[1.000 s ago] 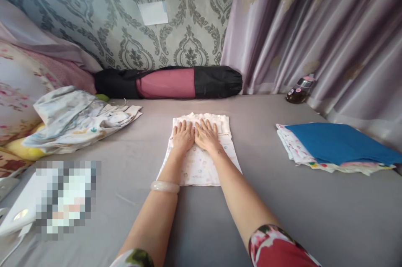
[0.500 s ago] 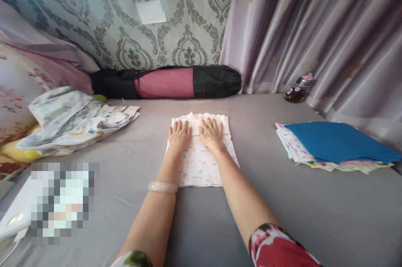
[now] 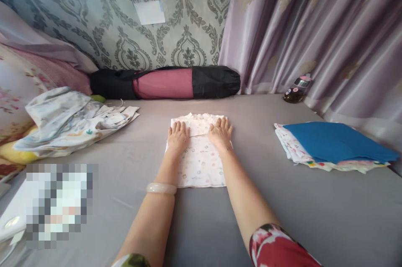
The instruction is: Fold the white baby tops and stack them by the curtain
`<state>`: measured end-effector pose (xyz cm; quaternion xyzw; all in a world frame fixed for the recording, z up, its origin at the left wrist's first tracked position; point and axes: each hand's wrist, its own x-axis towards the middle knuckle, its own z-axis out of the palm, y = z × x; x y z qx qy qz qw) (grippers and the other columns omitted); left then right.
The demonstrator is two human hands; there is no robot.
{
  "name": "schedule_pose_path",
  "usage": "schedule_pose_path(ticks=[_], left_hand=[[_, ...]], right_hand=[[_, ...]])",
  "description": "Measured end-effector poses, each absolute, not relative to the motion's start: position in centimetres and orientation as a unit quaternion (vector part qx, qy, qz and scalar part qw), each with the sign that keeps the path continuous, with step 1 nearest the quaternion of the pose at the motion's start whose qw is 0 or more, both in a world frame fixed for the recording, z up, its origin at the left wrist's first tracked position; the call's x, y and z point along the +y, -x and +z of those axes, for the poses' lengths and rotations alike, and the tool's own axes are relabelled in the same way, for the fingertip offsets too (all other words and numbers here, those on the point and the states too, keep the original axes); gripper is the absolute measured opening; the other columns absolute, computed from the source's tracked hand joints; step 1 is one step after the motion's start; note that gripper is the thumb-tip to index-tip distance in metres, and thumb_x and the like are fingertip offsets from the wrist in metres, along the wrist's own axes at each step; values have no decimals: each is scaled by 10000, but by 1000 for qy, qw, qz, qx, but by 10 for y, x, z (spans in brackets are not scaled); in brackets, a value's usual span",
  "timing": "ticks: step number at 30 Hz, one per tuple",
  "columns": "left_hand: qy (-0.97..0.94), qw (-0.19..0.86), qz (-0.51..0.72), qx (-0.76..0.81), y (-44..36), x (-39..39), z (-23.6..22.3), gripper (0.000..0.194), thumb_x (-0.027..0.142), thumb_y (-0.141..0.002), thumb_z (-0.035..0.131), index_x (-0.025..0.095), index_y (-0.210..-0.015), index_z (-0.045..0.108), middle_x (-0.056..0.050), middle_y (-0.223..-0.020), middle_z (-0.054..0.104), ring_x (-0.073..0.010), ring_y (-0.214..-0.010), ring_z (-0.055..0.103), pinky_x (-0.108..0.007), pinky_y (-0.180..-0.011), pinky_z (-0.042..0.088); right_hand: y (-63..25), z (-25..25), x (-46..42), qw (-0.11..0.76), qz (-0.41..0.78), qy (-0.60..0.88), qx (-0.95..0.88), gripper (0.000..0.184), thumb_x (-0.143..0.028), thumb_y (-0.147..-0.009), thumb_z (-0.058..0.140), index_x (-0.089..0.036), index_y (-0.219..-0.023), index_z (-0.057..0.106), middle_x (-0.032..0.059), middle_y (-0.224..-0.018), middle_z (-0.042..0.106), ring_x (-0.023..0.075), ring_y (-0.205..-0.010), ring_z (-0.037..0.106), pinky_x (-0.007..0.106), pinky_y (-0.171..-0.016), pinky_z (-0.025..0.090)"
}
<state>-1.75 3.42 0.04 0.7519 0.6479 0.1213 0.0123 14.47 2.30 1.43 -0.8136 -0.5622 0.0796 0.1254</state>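
Left hand (image 3: pixel 178 138) and right hand (image 3: pixel 221 133) lie flat, grasping nothing, on the printed cloth (image 3: pixel 202 164); apparent step: smoothing. Next move likely requires gripping its edge.

Garment (image 3: pixel 201 164) looks matt cloth w/ bumpy edge; sheet (image 3: pixel 282 200), matt cloth; curtain (image 3: pixel 266 36), v. shiny cloth; bangle (image 3: pixel 161 188), smooth & glossy.
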Motion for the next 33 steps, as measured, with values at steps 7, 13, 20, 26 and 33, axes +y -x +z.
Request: schedule_pose_path(ticks=[7, 13, 20, 26, 33], left_hand=[[-751, 33, 103, 651, 18, 35, -3, 577, 388, -1003, 227, 89, -1473, 376, -160, -1553, 353, -301, -1462, 264, -507, -1192, 210], [-740, 16, 151, 656, 19, 36, -3, 554, 373, -1000, 255, 86, -1449, 406, -169, -1528, 393, -295, -1453, 291, -507, -1192, 208], [-761, 17, 123, 636, 15, 35, -6, 563, 372, -1001, 253, 74, -1455, 400, -181, -1538, 370, -287, -1449, 302, -467, -1192, 220], [-751, 18, 109, 650, 12, 34, -8, 589, 391, -1000, 218, 93, -1488, 358, -167, -1560, 335, -275, -1461, 275, -461, -1194, 208], [-776, 35, 84, 624, 21, 38, -6, 632, 423, -998, 196, 65, -1511, 291, -187, -1582, 272, -286, -1476, 227, -471, -1190, 203]], right_hand=[[-147, 8, 24, 121, 78, 816, -559, 620, -358, -997, 247, -17, -1513, 292, 170, -1605, 205, 297, -1479, 157, 482, -1178, 151], [-147, 14, 24, 121, 87, 813, -563, 600, -347, -1000, 240, -54, -1520, 294, 169, -1608, 195, 295, -1488, 128, 504, -1183, 105], [-124, 6, 22, 133, 66, 762, -631, 574, -368, -1004, 255, -123, -1517, 334, 119, -1606, 235, 275, -1486, 141, 502, -1188, 67], [-120, -3, 20, 151, 25, 756, -637, 554, -359, -998, 253, -138, -1483, 401, 117, -1574, 319, 288, -1463, 204, 514, -1172, 130], [-133, 6, 15, 110, 76, 722, -679, 606, -437, -1000, 234, -135, -1516, 329, 124, -1607, 231, 282, -1485, 140, 519, -1181, 93]])
